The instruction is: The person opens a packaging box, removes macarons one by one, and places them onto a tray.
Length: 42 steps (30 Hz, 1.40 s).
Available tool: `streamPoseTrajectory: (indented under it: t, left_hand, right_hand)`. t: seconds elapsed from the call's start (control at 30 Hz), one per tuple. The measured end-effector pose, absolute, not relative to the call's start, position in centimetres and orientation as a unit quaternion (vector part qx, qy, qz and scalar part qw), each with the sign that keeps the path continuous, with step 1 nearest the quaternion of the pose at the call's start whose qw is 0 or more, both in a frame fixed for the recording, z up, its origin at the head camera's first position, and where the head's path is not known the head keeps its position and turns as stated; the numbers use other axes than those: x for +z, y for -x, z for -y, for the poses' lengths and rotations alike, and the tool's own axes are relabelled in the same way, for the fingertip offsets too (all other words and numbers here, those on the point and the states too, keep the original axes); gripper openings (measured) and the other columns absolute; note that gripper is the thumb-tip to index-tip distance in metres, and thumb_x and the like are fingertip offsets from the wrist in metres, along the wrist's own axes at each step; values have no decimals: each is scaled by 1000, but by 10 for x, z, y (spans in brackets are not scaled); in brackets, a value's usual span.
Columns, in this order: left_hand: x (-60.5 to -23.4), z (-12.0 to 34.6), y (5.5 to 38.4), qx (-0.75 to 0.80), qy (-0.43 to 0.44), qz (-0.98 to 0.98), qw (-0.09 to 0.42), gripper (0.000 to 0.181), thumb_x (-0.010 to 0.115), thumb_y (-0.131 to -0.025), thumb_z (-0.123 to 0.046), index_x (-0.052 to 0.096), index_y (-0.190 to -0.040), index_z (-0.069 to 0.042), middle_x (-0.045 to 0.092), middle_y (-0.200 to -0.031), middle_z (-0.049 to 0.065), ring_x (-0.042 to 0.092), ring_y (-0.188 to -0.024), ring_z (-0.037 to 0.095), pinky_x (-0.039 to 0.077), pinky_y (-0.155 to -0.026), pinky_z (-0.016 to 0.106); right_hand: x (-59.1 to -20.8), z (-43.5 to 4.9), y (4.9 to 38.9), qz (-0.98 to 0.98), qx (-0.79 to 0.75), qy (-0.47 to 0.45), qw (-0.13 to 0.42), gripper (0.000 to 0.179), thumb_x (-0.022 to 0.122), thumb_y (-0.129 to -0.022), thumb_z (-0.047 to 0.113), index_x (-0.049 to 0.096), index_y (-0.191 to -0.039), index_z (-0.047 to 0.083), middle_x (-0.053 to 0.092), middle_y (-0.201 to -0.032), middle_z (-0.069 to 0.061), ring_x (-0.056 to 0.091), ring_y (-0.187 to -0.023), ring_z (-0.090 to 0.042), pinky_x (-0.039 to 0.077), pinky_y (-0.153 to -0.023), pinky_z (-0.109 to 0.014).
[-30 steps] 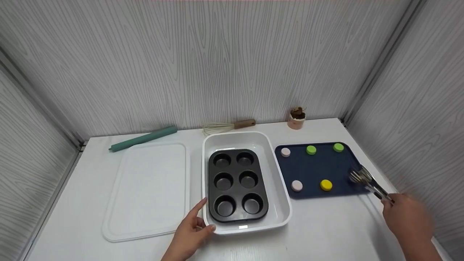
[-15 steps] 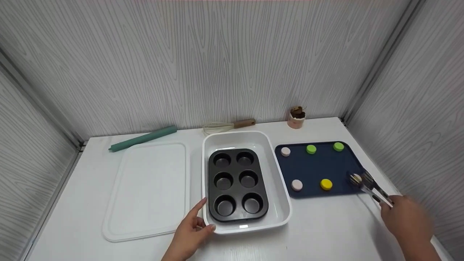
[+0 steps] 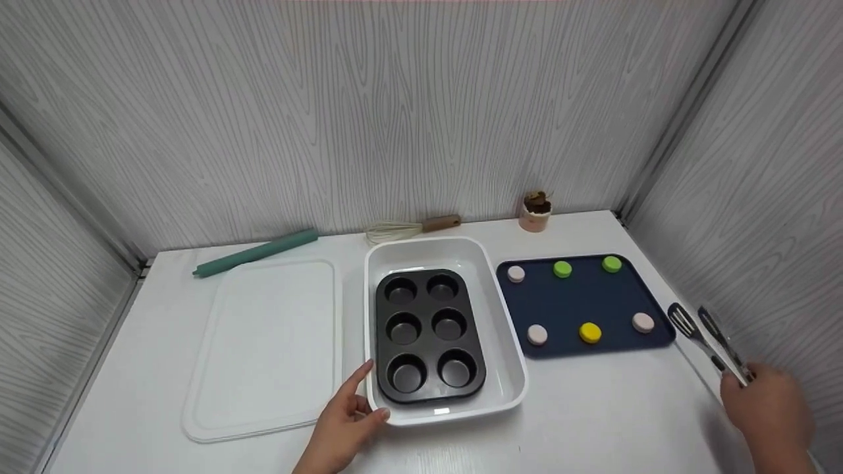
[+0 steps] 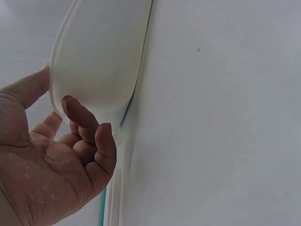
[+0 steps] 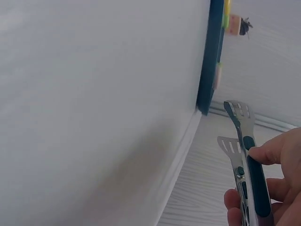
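Note:
My left hand [image 3: 341, 424] grips the near left corner of a white plastic tub [image 3: 512, 388], thumb and index finger on its rim. Inside that tub lies a black muffin tin [image 3: 427, 337] with bare cups. Far right, my right hand [image 3: 769, 408] holds metal tongs [image 5: 257, 181] with dark handle grips; their slotted tips are spread apart with nothing between them. The tongs hang just right of a navy tray [image 3: 573, 303]. On the tray sit several macaron-like discs: a pink one [image 3: 643, 322] nearest the tongs, a yellow one [image 3: 590, 333], and others in pink and green.
Left of the tub lies a flat white lid [image 3: 267, 349]. A green rolling pin [image 3: 257, 253], a whisk [image 3: 411, 228] and a small potted plant [image 3: 535, 212] line the back wall. The right wall [image 3: 777, 197] stands close beside the tongs.
My right hand has drawn the tongs right, off the tray, and their tips have spread; the pink disc they were around stays on the tray. My left hand keeps its place.

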<state>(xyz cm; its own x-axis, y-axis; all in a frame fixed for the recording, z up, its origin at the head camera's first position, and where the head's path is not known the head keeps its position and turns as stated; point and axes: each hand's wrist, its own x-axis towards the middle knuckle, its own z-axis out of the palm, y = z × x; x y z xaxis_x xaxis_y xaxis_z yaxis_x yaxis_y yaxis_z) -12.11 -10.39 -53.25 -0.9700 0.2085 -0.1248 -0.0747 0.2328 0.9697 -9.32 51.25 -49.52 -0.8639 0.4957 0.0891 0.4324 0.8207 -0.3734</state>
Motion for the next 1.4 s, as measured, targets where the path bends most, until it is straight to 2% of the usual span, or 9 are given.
streamPoseTrajectory:
  t: [0.17,0.37,0.53,0.6,0.7,0.8,1.07,1.17,1.4]
  left_hand:
    - [-533,101,124,623,-45,-771,122,89,81,-90,-11,33,-166,-7,65,-82,6,57,-67,13,48,-60,24]
    - [-535,104,125,638,-42,-757,135,90,81,-91,-8,32,-166,-5,63,-79,7,55,-64,12,47,-60,24]
    - [-536,105,124,644,-46,-752,131,90,81,-91,-9,33,-166,-6,62,-78,5,54,-64,10,46,-61,23]
    - [-536,105,124,645,-47,-752,127,89,81,-90,-8,33,-166,-6,61,-77,5,52,-62,9,45,-60,22]
    - [-536,105,124,643,-47,-754,124,89,81,-91,-8,33,-165,-6,61,-77,5,51,-61,8,44,-60,22]
    - [-535,104,122,635,-44,-761,123,89,81,-90,-9,34,-165,-6,62,-78,5,53,-63,10,45,-60,23]
    - [-532,101,121,625,-39,-770,123,89,81,-90,-10,33,-166,-7,64,-81,5,56,-67,12,47,-62,24]
    - [-532,102,121,627,-41,-768,125,89,81,-91,-10,33,-166,-7,64,-81,5,56,-67,12,47,-61,24]
    - [-531,103,121,635,-42,-760,131,90,80,-91,-10,31,-166,-6,63,-81,5,54,-61,9,47,-59,23]
  right_hand:
    - [-502,-519,87,945,185,255,87,41,63,-95,20,66,-114,-16,69,-93,-34,65,-69,-41,44,-48,-46]
    - [-509,-517,89,940,203,257,92,42,65,-95,22,67,-118,-14,69,-100,-33,66,-80,-47,46,-53,-48]
    - [-514,-517,94,947,193,236,102,34,63,-95,20,70,-107,-11,69,-90,-30,65,-75,-45,47,-55,-49]
    - [-515,-518,95,950,194,229,87,36,63,-96,20,68,-110,-13,69,-93,-32,65,-78,-49,49,-60,-54]
    - [-516,-519,98,951,200,229,53,44,62,-100,22,62,-124,-15,66,-109,-38,65,-91,-55,51,-69,-61]
    - [-516,-519,99,950,206,233,34,48,62,-101,23,58,-130,-16,65,-116,-39,65,-95,-54,51,-73,-61]
    - [-514,-512,101,945,213,246,33,53,60,-104,24,51,-138,-16,59,-129,-41,58,-111,-62,48,-85,-68]
    - [-513,-506,101,944,215,244,55,53,59,-105,23,51,-139,-17,59,-128,-42,57,-112,-62,47,-88,-69]
    - [-512,-489,104,951,216,203,85,48,62,-104,16,54,-133,-21,62,-115,-42,62,-103,-57,49,-83,-67]
